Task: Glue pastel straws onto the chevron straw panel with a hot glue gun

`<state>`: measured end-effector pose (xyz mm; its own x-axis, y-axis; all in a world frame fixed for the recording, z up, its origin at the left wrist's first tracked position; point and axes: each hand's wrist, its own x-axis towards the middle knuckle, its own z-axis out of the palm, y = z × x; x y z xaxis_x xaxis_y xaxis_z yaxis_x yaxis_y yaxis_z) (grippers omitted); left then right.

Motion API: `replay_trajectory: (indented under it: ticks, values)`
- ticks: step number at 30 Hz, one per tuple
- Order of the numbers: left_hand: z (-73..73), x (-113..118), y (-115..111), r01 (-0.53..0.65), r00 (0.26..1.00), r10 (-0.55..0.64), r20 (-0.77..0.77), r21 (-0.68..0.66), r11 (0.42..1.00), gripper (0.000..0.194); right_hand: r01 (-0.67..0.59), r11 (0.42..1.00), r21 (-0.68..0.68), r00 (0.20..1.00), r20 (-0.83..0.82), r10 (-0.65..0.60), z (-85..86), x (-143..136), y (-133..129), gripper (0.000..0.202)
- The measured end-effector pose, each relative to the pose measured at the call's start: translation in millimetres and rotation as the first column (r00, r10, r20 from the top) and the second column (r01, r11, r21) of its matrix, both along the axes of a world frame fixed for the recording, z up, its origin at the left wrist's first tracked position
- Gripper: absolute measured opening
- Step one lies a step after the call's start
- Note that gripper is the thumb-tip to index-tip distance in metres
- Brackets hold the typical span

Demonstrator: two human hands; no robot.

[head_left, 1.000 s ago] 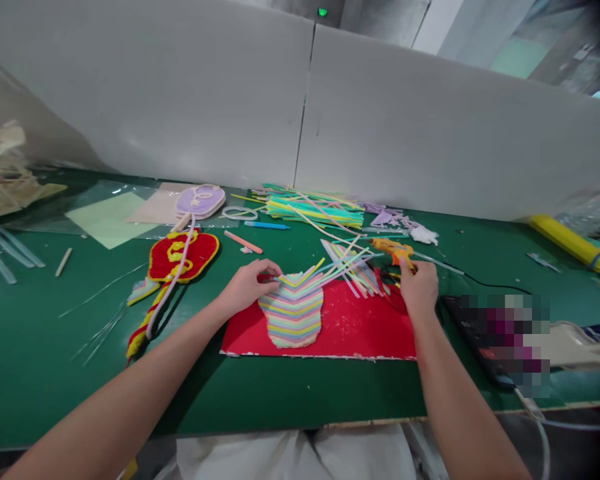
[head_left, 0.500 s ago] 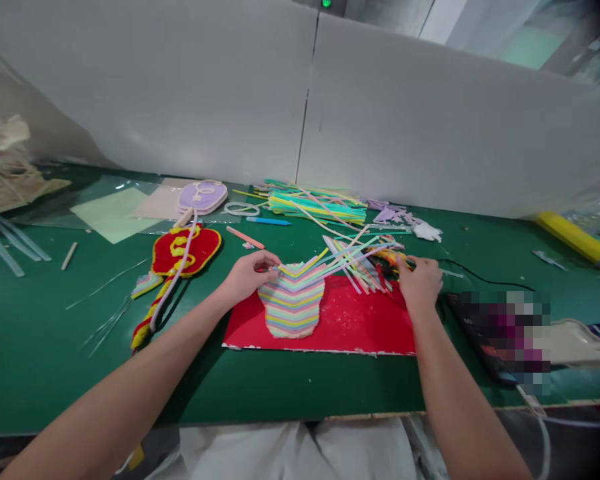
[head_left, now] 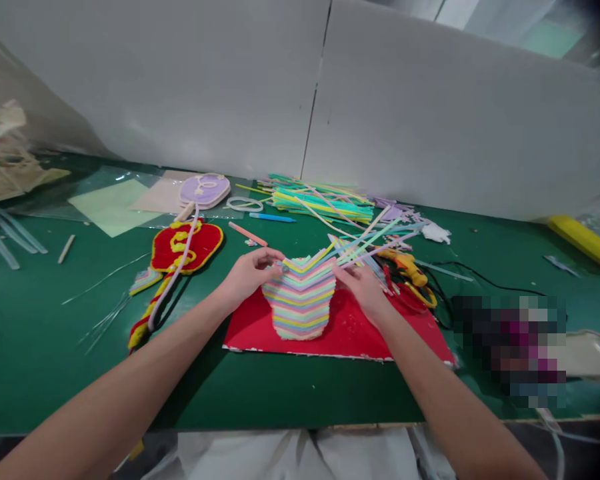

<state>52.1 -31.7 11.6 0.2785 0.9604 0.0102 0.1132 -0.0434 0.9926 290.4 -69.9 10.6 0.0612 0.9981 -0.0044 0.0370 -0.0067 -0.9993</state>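
Observation:
A striped pastel panel of fuzzy pipe cleaners [head_left: 303, 307], its stripes in V shapes, lies on a red board [head_left: 365, 337]. My left hand [head_left: 250, 277] pinches its upper left edge between thumb and fingers. At the upper right edge, my right hand [head_left: 363, 287] has its fingers closed on the panel, where long uncut pipe cleaner ends [head_left: 365, 243] fan out to the upper right. Just beyond my right hand lie a yellow-orange glue gun [head_left: 405, 265] and scissors with a yellow handle [head_left: 423, 295], partly hidden.
A bundle of green and yellow pipe cleaners [head_left: 325, 203] lies by the wall. To the left are a red and yellow fan-shaped piece [head_left: 207, 243] and a purple one [head_left: 205, 191]. A blue pen [head_left: 273, 217], an orange stick [head_left: 247, 234] and a blurred device [head_left: 510, 347] are also there.
My right hand has moved left from the glue gun to the panel's upper right edge. My left hand keeps its pinch on the panel. The view has shifted slightly.

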Motion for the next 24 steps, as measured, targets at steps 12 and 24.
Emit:
replay_trajectory:
  ticks: [12, 24]
  values:
    - [9.8, 11.4, -16.5, -0.020, 0.999, 0.024, 0.021, -0.165, 0.986, 0.038, -0.023, 0.999, -0.023, 0.996, -0.085, 0.021, -4.0, -22.1, -7.3, 0.049]
    - [16.9, 16.0, -23.0, -0.096, 0.995, 0.097, -0.006, -0.213, 0.972, 0.028, -0.032, 0.994, -0.102, 0.980, -0.197, 0.011, 4.5, -25.7, -16.7, 0.054]
